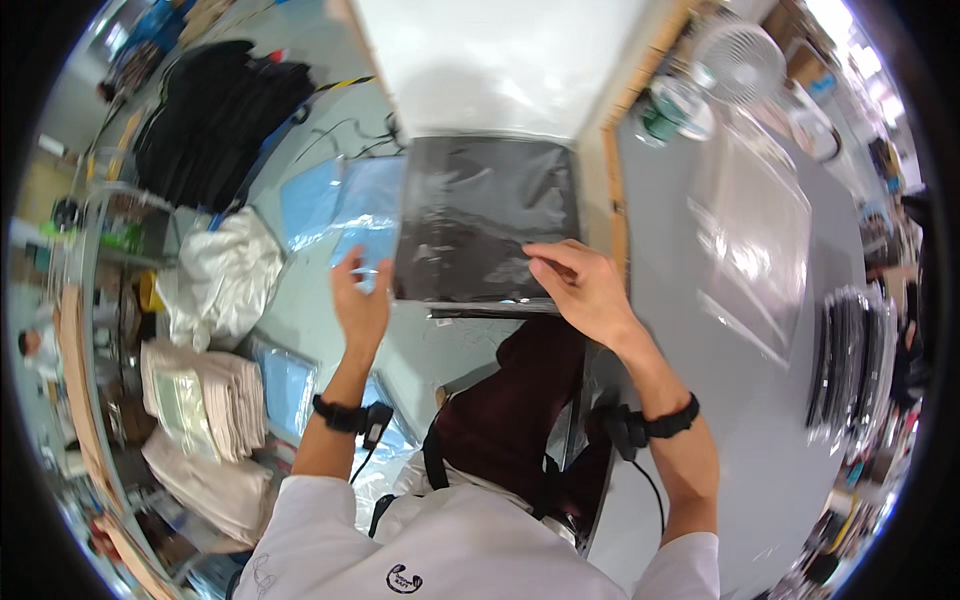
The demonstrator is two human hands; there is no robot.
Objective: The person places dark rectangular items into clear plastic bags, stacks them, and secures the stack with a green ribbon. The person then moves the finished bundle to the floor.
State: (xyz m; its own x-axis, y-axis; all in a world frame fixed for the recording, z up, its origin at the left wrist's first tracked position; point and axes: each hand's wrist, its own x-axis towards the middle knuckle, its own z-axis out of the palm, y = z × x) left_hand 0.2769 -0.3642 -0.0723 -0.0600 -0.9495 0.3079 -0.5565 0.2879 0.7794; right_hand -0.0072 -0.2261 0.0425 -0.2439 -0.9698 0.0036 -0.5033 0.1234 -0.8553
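Note:
A dark garment folded flat in a clear plastic bag (487, 217) lies before me, its glossy film wrinkled. Another thin dark edge shows beneath its near side. My left hand (361, 304) hovers just off the bag's left edge, thumb and fingers apart and holding nothing visible. Over the bag's lower right part is my right hand (581, 289), with thumb and forefinger close together. Whether those fingertips pinch the film cannot be made out. Light blue items in clear bags (367, 195) lie to the left of the dark one.
A white panel (487, 67) with wooden edges stands beyond the bag. The grey table (660, 315) at right bears clear plastic bags (757, 232), a stack of bagged dark items (851, 364) and a fan (739, 64). Folded beige cloth (232, 397) and a black pile (217, 120) are at left.

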